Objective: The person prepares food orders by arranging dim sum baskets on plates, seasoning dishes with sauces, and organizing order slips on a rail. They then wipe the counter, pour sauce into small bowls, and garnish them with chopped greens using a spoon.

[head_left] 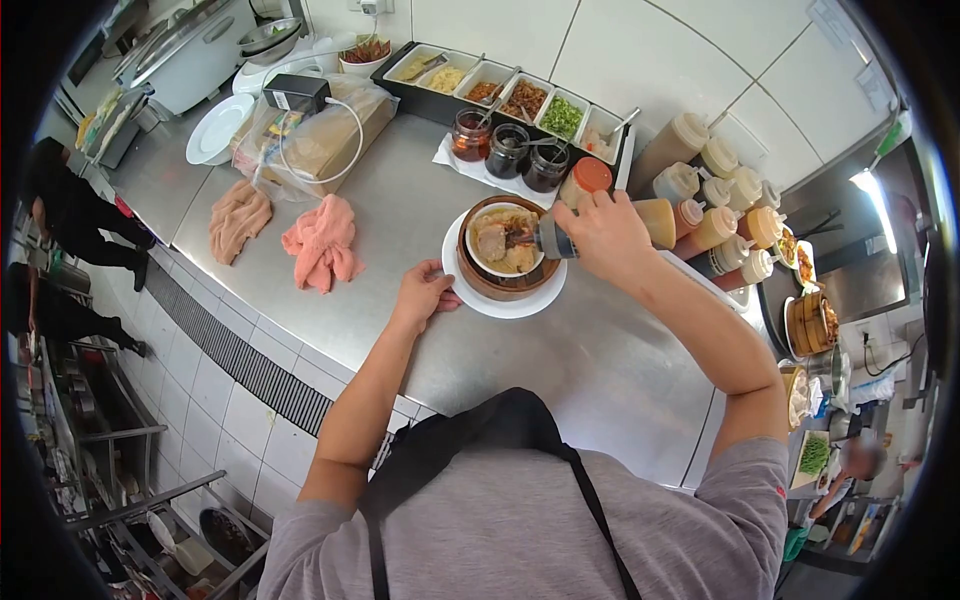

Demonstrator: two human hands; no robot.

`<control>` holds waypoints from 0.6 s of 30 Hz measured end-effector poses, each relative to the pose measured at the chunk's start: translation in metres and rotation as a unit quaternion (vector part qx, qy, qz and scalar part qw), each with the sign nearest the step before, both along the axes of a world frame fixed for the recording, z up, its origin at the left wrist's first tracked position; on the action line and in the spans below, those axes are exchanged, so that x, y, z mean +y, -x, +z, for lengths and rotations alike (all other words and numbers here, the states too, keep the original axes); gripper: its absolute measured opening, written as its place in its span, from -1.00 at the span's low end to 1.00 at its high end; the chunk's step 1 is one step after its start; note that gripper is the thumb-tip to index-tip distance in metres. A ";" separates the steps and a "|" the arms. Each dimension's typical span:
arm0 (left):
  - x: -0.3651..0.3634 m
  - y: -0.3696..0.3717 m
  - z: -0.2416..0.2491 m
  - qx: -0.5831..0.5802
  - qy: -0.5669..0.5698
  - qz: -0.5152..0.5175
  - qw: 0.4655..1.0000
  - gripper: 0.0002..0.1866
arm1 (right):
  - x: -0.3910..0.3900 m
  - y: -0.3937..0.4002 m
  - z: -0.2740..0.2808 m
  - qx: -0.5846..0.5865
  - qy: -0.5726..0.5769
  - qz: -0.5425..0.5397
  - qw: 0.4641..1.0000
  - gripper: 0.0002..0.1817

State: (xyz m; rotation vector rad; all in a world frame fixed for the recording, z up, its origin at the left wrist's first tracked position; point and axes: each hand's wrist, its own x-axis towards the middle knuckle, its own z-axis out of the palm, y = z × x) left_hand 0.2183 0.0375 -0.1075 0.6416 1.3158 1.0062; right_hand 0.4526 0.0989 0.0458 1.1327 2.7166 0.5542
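A white plate [515, 308] on the steel counter carries a round bamboo steamer [468, 262]. Inside the steamer sits a white bowl [482, 262] with pale pieces of food [497, 240] and some dark sauce on them. My left hand [428, 295] grips the plate's left rim, fingers closed around the edge. Above the bowl's right side, my right hand [605, 235] is closed around a squeeze bottle [553, 240] of dark sauce. The bottle is tilted with its tip pointing left, over the food.
Behind the bowl stand glass jars [507, 150], a red-lidded jar [592, 174] and a black topping rack [385, 72]. Several sauce bottles [715, 228] crowd the right. Two cloths [325, 243] and a plastic bag [345, 125] lie left. Other people [85, 215] stand nearby.
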 end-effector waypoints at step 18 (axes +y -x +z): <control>0.000 0.001 -0.003 -0.009 -0.014 -0.007 1.000 -0.68 | -0.012 -0.005 -0.003 0.239 0.237 -0.146 0.930 -0.35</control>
